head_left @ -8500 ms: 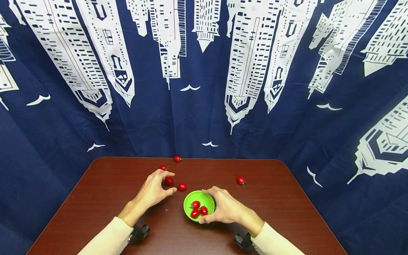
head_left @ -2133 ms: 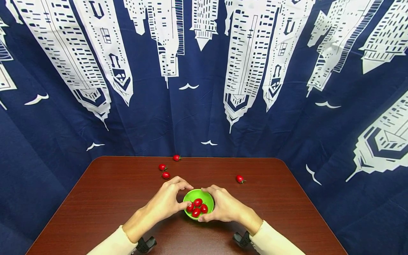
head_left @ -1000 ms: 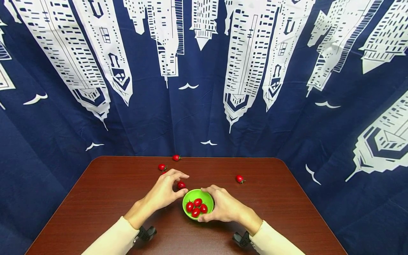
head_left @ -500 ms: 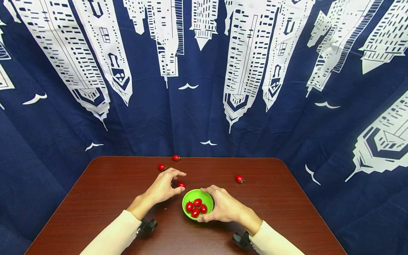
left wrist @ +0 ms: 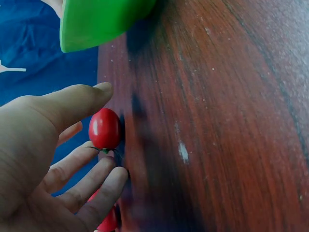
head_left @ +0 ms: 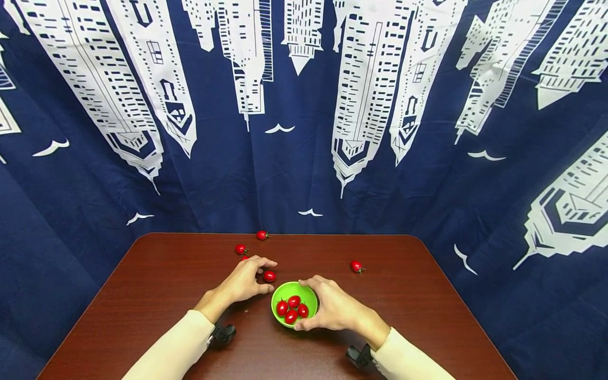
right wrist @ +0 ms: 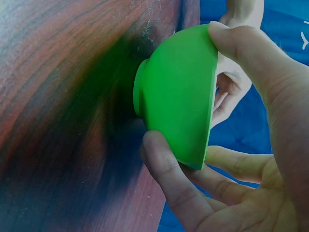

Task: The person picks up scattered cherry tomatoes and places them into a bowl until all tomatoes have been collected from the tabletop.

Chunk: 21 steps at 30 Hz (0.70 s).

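My right hand [head_left: 334, 306] holds a green bowl [head_left: 307, 293] by its side, thumb on the near rim and fingers on the far rim. The right wrist view shows the bowl [right wrist: 181, 87] tilted by the camera angle. Several red cherry tomatoes [head_left: 291, 316] lie inside. My left hand [head_left: 242, 282] is left of the bowl, thumb and fingers spread around a cherry tomato [head_left: 269, 276] on the table. In the left wrist view this tomato [left wrist: 105, 129] sits between thumb and fingers; I cannot tell whether they touch it. Another tomato [left wrist: 107, 220] is partly hidden behind the fingers.
On the brown table [head_left: 389, 327], two cherry tomatoes lie farther back, one [head_left: 240, 249] beyond the left hand and one [head_left: 262, 235] near the far edge. Another tomato [head_left: 356, 266] lies to the right. A blue curtain [head_left: 294, 174] with white buildings hangs behind the table.
The bowl holds one more tomato than 8.5 s ago. Since 2.1 s ago my left hand has drawn back left from the bowl to the nearby tomato. My right hand keeps its hold.
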### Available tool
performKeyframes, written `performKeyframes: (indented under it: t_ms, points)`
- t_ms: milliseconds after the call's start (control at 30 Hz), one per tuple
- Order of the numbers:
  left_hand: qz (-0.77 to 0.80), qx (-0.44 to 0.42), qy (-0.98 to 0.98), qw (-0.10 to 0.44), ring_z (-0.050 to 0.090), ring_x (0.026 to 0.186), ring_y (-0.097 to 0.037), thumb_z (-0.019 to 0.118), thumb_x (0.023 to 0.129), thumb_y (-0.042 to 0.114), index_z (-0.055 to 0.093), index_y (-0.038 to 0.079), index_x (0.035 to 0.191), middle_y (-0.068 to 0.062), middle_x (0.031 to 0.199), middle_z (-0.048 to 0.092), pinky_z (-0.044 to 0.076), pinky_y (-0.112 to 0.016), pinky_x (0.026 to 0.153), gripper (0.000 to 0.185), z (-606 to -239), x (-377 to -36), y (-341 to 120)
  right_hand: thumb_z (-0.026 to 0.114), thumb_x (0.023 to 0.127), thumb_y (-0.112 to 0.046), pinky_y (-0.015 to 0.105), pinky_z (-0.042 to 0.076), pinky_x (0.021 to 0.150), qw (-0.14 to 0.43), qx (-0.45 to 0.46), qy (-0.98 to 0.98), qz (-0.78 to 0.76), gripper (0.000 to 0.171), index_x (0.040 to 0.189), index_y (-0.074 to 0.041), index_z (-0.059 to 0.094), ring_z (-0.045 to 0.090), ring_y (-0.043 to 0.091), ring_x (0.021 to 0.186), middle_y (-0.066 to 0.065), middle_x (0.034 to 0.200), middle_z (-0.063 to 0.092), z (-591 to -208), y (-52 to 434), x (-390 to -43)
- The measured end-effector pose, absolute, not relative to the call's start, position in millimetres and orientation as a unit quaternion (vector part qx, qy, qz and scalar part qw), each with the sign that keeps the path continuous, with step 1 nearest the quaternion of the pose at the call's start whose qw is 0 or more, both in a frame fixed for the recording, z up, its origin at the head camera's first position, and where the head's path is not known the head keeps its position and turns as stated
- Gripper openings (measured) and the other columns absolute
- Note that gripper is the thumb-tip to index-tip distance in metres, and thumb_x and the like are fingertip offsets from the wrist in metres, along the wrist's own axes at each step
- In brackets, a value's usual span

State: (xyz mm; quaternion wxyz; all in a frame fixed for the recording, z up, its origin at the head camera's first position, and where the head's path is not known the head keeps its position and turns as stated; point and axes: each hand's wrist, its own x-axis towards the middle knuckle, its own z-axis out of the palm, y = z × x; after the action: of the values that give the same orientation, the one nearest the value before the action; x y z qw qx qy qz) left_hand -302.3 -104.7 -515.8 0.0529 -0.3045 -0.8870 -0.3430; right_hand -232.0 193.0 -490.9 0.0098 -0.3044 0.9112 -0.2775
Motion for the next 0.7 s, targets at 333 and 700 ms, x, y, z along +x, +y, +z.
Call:
performKeyframes:
  t_ms: [333,700]
  points:
    - [-0.348,-0.267,-0.898,0.035,0.077,0.099,-0.022,0.1,0.089,0.011,0.082,0.005,0.138,-0.012,0.122,0.081,0.068,-0.037,0.092,0.052,-519.5,-307.7,-101.2,0.106,0.079,-0.051,0.032,0.067,0.103,0.006,-0.303,0.915,-0.268,0.095,0.152,0.0,0.071,0.077,0.024,0.121,0.009,0.141,0.078,-489.3,193.7,-232.6]
    - [-0.35,-0.279,-0.891,0.073,0.067,0.084,0.008,0.102,0.088,0.022,0.089,0.029,0.118,0.018,0.103,0.081,0.063,-0.021,0.081,0.033,-601.8,-368.2,-114.0,0.107,0.079,-0.05,0.03,0.067,0.104,0.003,-0.304,0.913,-0.273,0.095,0.151,0.001,0.071,0.077,0.023,0.121,0.01,0.141,0.077,-492.2,194.2,-230.7]
